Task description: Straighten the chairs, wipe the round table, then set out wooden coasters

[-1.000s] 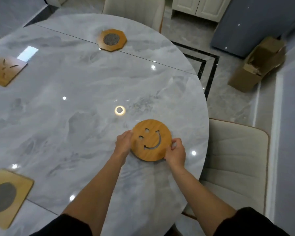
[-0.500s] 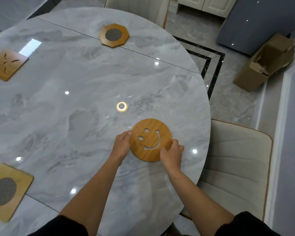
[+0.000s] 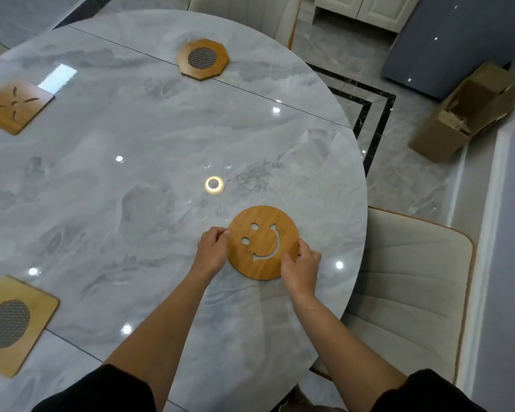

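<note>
The left grip [image 3: 211,251] and right grip [image 3: 302,270] pinch the coaster [image 3: 262,239] by its edges. It looks thin, light and stiff, and may slide on the shiny tabletop [image 3: 131,188].

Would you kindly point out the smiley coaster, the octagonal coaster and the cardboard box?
smiley coaster [image 3: 263,242], head view, wood between eyes and smile.
octagonal coaster [image 3: 202,58], head view, its mesh centre.
cardboard box [image 3: 462,115], head view, its outer panel.

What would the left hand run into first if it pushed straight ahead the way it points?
The round smiley coaster: the left hand grips its left edge, so it would likely just shove it across the table.
</note>
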